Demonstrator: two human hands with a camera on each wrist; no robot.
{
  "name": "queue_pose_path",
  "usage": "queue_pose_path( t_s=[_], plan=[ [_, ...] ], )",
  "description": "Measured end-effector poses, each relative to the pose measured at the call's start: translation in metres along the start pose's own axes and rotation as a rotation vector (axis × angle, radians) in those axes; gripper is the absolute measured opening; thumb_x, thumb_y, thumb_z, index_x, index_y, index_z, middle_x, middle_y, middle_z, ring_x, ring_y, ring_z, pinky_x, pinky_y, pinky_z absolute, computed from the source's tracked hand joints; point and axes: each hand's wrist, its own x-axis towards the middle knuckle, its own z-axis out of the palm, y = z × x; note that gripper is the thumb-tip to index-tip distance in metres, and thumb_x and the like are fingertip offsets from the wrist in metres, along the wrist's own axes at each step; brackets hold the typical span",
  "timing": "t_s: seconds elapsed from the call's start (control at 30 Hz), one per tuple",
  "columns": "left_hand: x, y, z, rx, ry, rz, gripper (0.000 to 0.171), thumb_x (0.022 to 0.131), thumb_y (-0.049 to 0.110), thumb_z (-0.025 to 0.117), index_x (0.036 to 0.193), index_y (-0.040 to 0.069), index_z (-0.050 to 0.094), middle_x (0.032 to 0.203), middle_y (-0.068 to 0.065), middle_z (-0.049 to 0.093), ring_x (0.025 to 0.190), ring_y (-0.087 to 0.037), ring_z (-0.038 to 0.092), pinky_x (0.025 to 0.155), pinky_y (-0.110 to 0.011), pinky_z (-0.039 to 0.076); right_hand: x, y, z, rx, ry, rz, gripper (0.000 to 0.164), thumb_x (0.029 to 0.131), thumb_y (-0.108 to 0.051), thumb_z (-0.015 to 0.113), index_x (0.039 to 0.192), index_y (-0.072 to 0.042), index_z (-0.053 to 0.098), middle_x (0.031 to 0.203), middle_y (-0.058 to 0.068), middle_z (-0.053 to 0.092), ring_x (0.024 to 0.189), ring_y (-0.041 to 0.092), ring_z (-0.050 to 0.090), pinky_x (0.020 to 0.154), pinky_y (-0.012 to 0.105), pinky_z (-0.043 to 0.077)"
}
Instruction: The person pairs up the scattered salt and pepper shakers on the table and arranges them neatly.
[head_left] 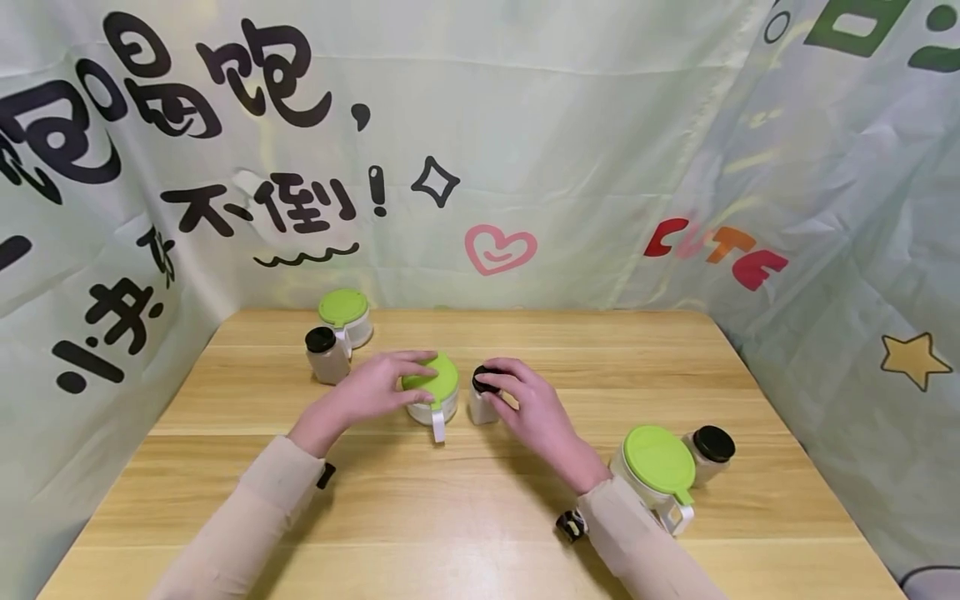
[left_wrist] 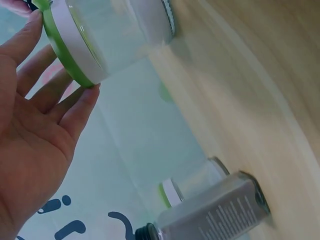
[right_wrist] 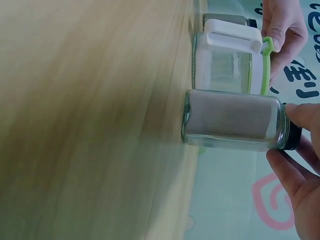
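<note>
My left hand (head_left: 372,385) holds the green lid of a clear seasoning pot (head_left: 446,381) at mid-table, thumb and fingers spread round the rim. In the left wrist view, the pot (left_wrist: 75,42) shows white contents at its base. Just right of it, my right hand (head_left: 542,410) pinches the black cap of a small square spice jar (head_left: 482,409). The right wrist view shows this spice jar (right_wrist: 232,120) full of greyish powder, its base at the tabletop. The pot's white handle (right_wrist: 232,36) points toward my side of the table.
At the back left, another green-lidded pot (head_left: 343,308) stands behind a black-capped spice jar (head_left: 327,360). A third green-lidded pot (head_left: 660,460) and a black-capped jar (head_left: 712,446) stand at the right, close to my right sleeve (head_left: 637,533). A printed cloth (head_left: 570,167) hangs behind the wooden table (head_left: 442,517).
</note>
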Motion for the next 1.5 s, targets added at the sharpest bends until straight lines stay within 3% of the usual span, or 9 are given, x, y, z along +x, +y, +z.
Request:
queue_pose_path(
  t_s=[0.1, 0.2, 0.27, 0.37, 0.6, 0.9, 1.1, 1.5],
  plan=[
    [-0.002, 0.006, 0.003, -0.006, -0.003, 0.017, 0.046, 0.094, 0.033, 0.078, 0.130, 0.005, 0.072, 0.153, -0.012, 0.056, 0.075, -0.010, 0.064, 0.096, -0.042, 0.056, -0.004, -0.002, -0.004, -0.010, -0.003, -0.005, 0.028, 0.087, -0.001, 0.083, 0.114, -0.005, 0.078, 0.124, 0.014, 0.069, 0.111, 0.029, 0.070, 0.093, 0.042, 0.061],
    [-0.004, 0.012, 0.006, -0.007, -0.003, 0.024, 0.046, 0.094, 0.034, 0.078, 0.130, 0.005, 0.072, 0.153, -0.012, 0.056, 0.075, -0.008, 0.063, 0.094, -0.040, 0.057, -0.008, -0.003, -0.008, -0.023, -0.011, -0.002, 0.028, 0.088, -0.002, 0.083, 0.115, -0.005, 0.079, 0.125, 0.013, 0.069, 0.111, 0.028, 0.070, 0.093, 0.041, 0.062],
    [-0.005, 0.016, 0.008, 0.002, 0.001, 0.030, 0.046, 0.094, 0.034, 0.078, 0.130, 0.006, 0.072, 0.152, -0.012, 0.056, 0.096, -0.015, 0.070, 0.100, -0.041, 0.056, -0.011, -0.003, -0.010, -0.031, -0.020, 0.006, 0.027, 0.089, -0.003, 0.082, 0.115, -0.006, 0.079, 0.126, 0.012, 0.068, 0.112, 0.028, 0.070, 0.093, 0.041, 0.062],
    [-0.006, 0.022, 0.011, -0.004, 0.002, 0.039, 0.046, 0.094, 0.034, 0.078, 0.130, 0.006, 0.072, 0.153, -0.011, 0.056, 0.117, -0.024, 0.067, 0.103, -0.042, 0.056, -0.014, -0.004, -0.013, -0.033, -0.028, 0.014, 0.026, 0.090, -0.004, 0.081, 0.116, -0.006, 0.079, 0.126, 0.011, 0.068, 0.113, 0.027, 0.070, 0.093, 0.041, 0.062],
    [-0.007, 0.033, 0.017, -0.006, 0.000, 0.058, 0.047, 0.094, 0.037, 0.077, 0.132, 0.009, 0.072, 0.154, -0.010, 0.055, 0.133, -0.029, 0.059, 0.112, -0.046, 0.049, -0.020, -0.008, -0.022, -0.025, -0.040, 0.022, 0.026, 0.090, -0.003, 0.080, 0.117, -0.007, 0.079, 0.126, 0.012, 0.068, 0.113, 0.027, 0.069, 0.094, 0.041, 0.061],
    [-0.007, 0.041, 0.026, 0.003, -0.003, 0.052, 0.046, 0.094, 0.038, 0.077, 0.132, 0.011, 0.072, 0.154, -0.007, 0.054, 0.127, -0.025, 0.064, 0.113, -0.044, 0.047, -0.028, -0.011, -0.031, -0.036, -0.050, 0.036, 0.028, 0.089, -0.003, 0.081, 0.116, -0.008, 0.079, 0.127, 0.011, 0.068, 0.113, 0.028, 0.069, 0.095, 0.044, 0.061],
    [-0.009, 0.047, 0.029, 0.004, -0.006, 0.064, 0.047, 0.095, 0.038, 0.077, 0.132, 0.011, 0.072, 0.155, -0.007, 0.054, 0.139, -0.028, 0.055, 0.115, -0.044, 0.046, -0.033, -0.012, -0.036, -0.042, -0.043, 0.016, 0.028, 0.088, -0.002, 0.081, 0.115, -0.009, 0.080, 0.125, 0.011, 0.068, 0.111, 0.027, 0.069, 0.090, 0.044, 0.062],
    [-0.017, 0.063, 0.037, 0.013, -0.026, 0.089, 0.048, 0.095, 0.040, 0.076, 0.134, 0.014, 0.071, 0.157, -0.005, 0.051, 0.143, -0.027, 0.050, 0.117, -0.047, 0.042, -0.046, -0.014, -0.050, -0.053, -0.068, 0.027, 0.030, 0.087, -0.003, 0.081, 0.116, -0.011, 0.080, 0.125, 0.008, 0.068, 0.112, 0.024, 0.068, 0.091, 0.043, 0.062]
  ],
)
